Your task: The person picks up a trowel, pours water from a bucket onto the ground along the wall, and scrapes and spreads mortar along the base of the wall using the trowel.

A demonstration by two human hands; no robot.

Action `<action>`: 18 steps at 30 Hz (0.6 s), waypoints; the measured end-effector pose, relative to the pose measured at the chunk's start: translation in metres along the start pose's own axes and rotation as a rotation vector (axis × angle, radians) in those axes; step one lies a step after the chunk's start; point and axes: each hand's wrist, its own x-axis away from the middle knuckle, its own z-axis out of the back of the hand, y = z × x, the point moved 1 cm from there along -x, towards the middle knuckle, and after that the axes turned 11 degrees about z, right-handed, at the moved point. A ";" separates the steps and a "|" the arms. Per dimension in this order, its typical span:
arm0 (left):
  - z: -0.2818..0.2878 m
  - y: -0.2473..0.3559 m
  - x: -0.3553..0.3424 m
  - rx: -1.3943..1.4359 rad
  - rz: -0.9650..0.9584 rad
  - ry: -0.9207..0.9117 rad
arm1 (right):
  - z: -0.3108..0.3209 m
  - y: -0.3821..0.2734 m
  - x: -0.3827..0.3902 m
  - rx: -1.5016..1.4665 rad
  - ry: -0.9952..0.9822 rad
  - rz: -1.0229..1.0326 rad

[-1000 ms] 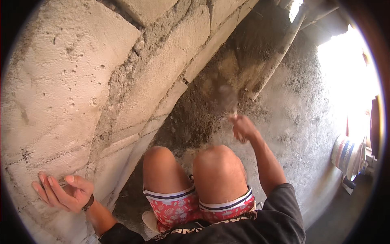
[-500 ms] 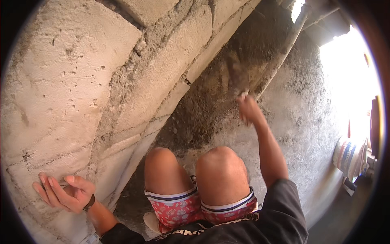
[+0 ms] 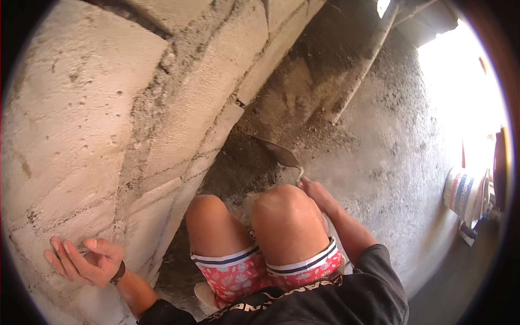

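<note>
A trowel [image 3: 280, 153] with a broad metal blade is held in my right hand [image 3: 316, 193], just beyond my right knee. Its blade points forward and left, low over the dark, damp mortar [image 3: 241, 168] at the foot of the block wall; whether it touches is hard to tell. My fingers wrap round the handle, which the hand mostly hides. At the far left, my left hand [image 3: 89, 261] is held palm up with its fingers loosely curled and apart, holding nothing. The back of it is against or close to the pale block wall [image 3: 92, 135].
A long pole [image 3: 364, 66] slants down from the upper right onto the dirt. Rough grey concrete [image 3: 390, 157] spreads along the right. A striped sack-like container [image 3: 462, 190] stands at the far right, near bright light. My bent knees are between my arms.
My right hand has come down and back toward my knee with the trowel, away from the pole's lower end. My left hand has stayed by the wall. The view has shifted slightly.
</note>
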 end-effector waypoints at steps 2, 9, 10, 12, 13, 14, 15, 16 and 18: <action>0.001 0.002 -0.001 0.021 0.025 -0.047 | 0.023 0.016 0.046 0.055 0.087 -0.039; 0.000 0.003 -0.002 -0.011 0.022 0.005 | 0.115 0.107 0.116 -0.620 0.764 -0.683; -0.001 0.002 -0.002 0.015 0.021 0.024 | 0.113 0.108 0.100 -0.714 0.682 -0.629; -0.002 0.000 -0.001 0.040 0.020 0.051 | 0.079 0.095 0.065 -0.596 0.596 -0.667; -0.001 -0.002 -0.001 0.032 0.018 0.069 | 0.049 0.082 0.049 -0.514 0.495 -0.615; -0.001 -0.003 -0.001 0.063 0.029 0.069 | 0.015 0.066 0.035 -0.435 0.337 -0.533; 0.000 -0.003 -0.001 0.035 0.007 0.075 | -0.015 0.049 0.024 -0.208 0.281 -0.324; 0.000 -0.004 -0.001 0.019 0.006 0.077 | -0.033 0.033 0.019 -0.238 0.303 -0.087; 0.001 -0.005 0.000 -0.011 0.006 0.082 | -0.035 0.013 0.019 -0.279 0.293 0.149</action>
